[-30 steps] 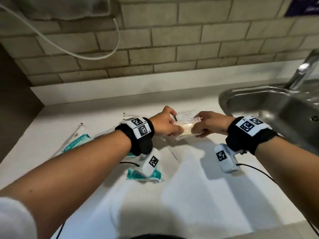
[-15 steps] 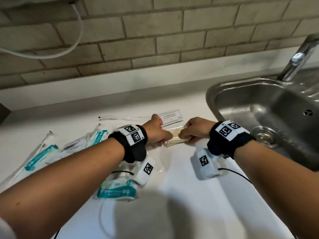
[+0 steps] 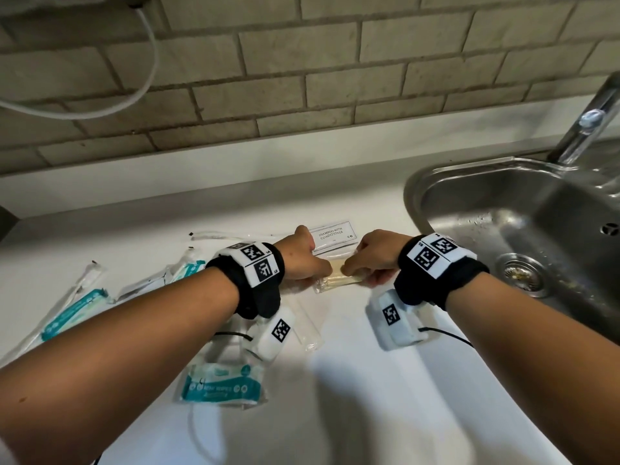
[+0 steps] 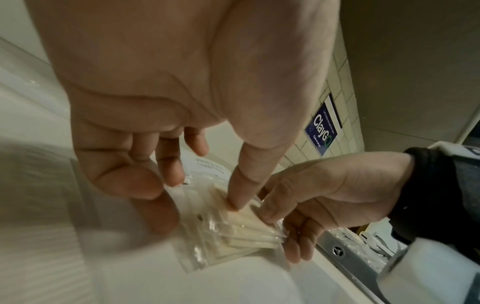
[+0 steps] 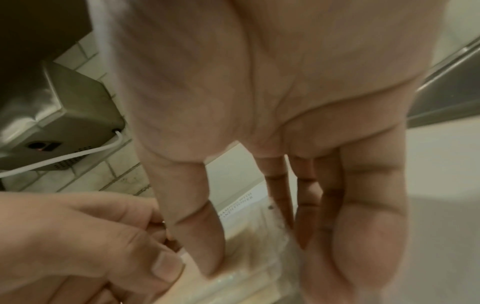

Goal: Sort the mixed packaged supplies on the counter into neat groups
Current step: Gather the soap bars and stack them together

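So I'm at the white counter (image 3: 352, 380), with the steel sink (image 3: 503, 203) off to my right and its tap (image 3: 590, 122) at the back corner. On the brick wall (image 3: 302, 78) there's a blue sign (image 4: 323, 127) that reads "ClayGO"; the smaller print under it is too blurry for me to make out.

Sorting stuff, biggest first: one teal-and-white pack (image 3: 221, 385) labelled "MINI WIPES" sits near my left forearm. Left of that are what look like three long clear-wrapped teal items (image 3: 72, 312), though the wrappers overlap and I can't count them for sure. Behind my hands lies one flat white sachet (image 3: 332, 238) printed "SHAMPOO WITH CONDITIONER".

The thing I'm actually handling is one small clear bag of pale sticks (image 4: 241, 230), right on the counter just in front of that sachet. My left hand (image 3: 303, 260) has its thumb pressed down on the bag's top with the fingers curled in behind. My right hand (image 3: 372, 255) pinches the bag's right edge between thumb and fingers.

Compared with a second ago, the bag has come down: it was held up off the counter between both hands, and now it's lying flat with both hands still on it. The sachet's label is also fully readable now.
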{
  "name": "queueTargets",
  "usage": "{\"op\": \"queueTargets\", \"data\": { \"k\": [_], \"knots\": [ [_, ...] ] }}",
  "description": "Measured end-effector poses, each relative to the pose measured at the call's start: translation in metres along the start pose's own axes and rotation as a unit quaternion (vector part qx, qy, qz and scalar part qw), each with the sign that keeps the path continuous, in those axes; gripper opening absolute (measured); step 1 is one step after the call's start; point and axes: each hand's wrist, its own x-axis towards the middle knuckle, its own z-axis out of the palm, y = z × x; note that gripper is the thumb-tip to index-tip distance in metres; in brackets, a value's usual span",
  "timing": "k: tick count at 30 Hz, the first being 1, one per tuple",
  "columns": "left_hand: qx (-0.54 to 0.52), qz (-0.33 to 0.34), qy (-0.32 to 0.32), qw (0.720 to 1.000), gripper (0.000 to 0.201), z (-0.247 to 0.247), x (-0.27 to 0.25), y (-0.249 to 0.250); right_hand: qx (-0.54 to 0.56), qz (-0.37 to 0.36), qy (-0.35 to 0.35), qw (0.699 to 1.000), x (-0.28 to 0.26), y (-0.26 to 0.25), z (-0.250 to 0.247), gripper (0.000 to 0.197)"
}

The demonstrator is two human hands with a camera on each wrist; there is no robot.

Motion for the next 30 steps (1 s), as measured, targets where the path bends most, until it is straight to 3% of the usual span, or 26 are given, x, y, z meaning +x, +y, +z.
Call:
{"op": "queueTargets", "data": {
  "k": [4, 7, 9, 13, 17, 23, 30],
  "knots": [
    [0.027, 0.01, 0.013, 1.0, 0.052, -0.012, 0.004, -0.002, -0.093, -0.026, 0.023, 0.995, -0.004, -0.006, -0.013, 0.023],
    [0.05, 0.04, 0.057, 0.996, 0.045, -0.03, 0.008, -0.002, -0.102, -0.058, 0.105, 0.988, -0.001, -0.012, -0.03, 0.04],
    [0.079, 0.075, 0.089, 0.99, 0.044, -0.041, 0.012, 0.001, -0.191, -0.111, 0.149, 0.964, 0.006, -0.017, -0.04, 0.051],
    [0.21, 0.113, 0.064, 0.969, 0.072, -0.05, 0.025, 0.012, -0.332, -0.136, 0.104, 0.928, 0.026, -0.031, -0.052, 0.069],
    [0.285, 0.109, 0.023, 0.952, 0.093, -0.046, 0.042, 0.02, -0.373, -0.132, 0.043, 0.917, 0.042, -0.041, -0.052, 0.087],
    [0.318, 0.121, 0.006, 0.94, 0.085, -0.038, 0.056, 0.022, -0.4, -0.145, 0.008, 0.905, 0.061, -0.042, -0.043, 0.089],
    [0.311, 0.123, 0.009, 0.942, 0.054, -0.039, 0.062, 0.017, -0.406, -0.178, 0.033, 0.896, 0.07, -0.044, -0.041, 0.07]
  ]
}}
